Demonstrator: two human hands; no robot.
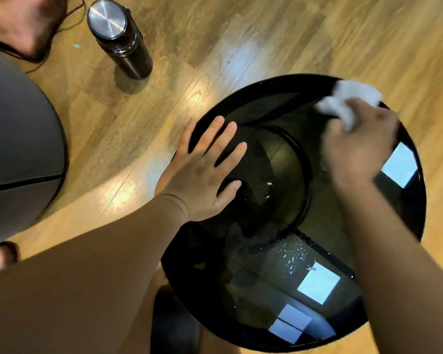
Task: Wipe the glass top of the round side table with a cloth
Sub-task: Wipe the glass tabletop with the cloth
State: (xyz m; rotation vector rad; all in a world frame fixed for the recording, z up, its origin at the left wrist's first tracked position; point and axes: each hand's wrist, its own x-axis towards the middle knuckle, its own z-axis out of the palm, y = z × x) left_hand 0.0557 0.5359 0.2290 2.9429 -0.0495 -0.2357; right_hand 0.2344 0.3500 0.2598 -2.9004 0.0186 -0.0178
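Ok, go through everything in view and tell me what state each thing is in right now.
left hand: flat on the glass, fingers spread
right hand: grips the cloth, motion-blurred
cloth: bunched up, at the far rim
glass top: droplets on its near part
bottle: upright on the floor, lid on

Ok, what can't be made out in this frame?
Head view:
- Right hand gripping the cloth: motion blur smears both outlines.
- Glass top beneath the left hand and both forearms: covered.
- Grey shape at left: cut by the frame edge, unidentifiable.
- Droplets on the glass: too small to identify.
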